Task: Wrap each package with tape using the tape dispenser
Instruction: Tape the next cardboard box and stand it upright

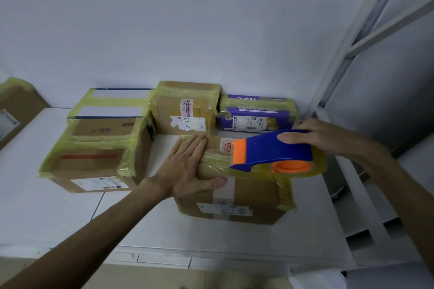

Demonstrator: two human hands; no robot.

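Left hand [187, 166] presses apparently crinkled tape [215, 159] on cardboard package [256, 192].

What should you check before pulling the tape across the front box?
1. Left hand lies flat on the front box, steadying it: ok.
2. Right hand grips the tape dispenser firmly: ok.
3. Left fingers are apart from the orange cutter: ok.
4. Yellow tape shows on the roll: ok.
5. Tape end is stuck down on the box top: cannot tell.
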